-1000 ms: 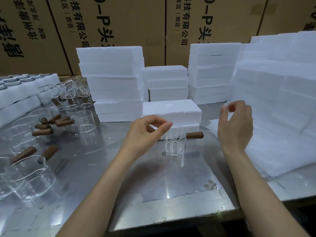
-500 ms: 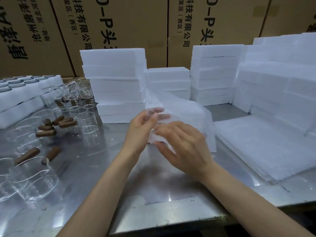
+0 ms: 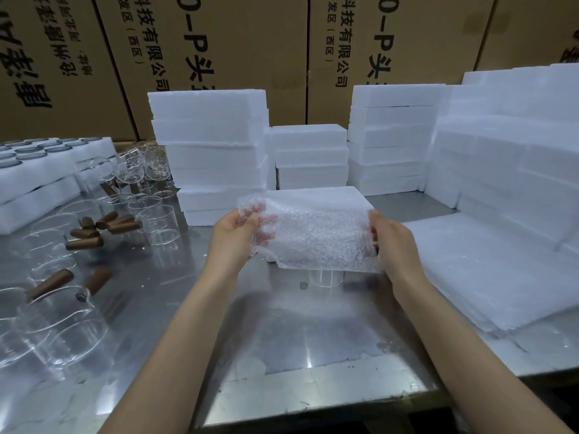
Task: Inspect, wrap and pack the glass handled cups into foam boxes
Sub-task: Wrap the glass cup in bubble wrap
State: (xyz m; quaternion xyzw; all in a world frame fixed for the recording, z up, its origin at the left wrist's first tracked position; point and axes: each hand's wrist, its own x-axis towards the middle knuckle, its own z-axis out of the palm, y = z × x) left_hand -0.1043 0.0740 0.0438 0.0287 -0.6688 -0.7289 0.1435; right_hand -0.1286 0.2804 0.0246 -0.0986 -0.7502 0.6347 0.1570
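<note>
1. Glass cup (image 3: 326,278): a clear cylinder standing upright on the steel bench (image 3: 282,339) in front of you; only its base shows beneath the wrap.
2. Your left hand (image 3: 233,238) pinches the left edge of a bubble wrap sheet (image 3: 316,233), fingers curled behind the film and showing through it.
3. Your right hand (image 3: 393,242) grips the right edge, so the translucent, pebbled sheet hangs spread over the cup; contact cannot be told.
4. Just behind the sheet lies a flat white foam box (image 3: 313,195), matte and grainy, with rough edges.
5. Taller stacks of foam boxes (image 3: 210,145) stand behind it against printed brown cartons (image 3: 219,42).
6. To your right rests a thick pile of wrap sheets (image 3: 488,270).
7. At your left, more glass cups (image 3: 158,223) with rounded brown wooden handles (image 3: 84,242) crowd the scratched, reflective bench.
</note>
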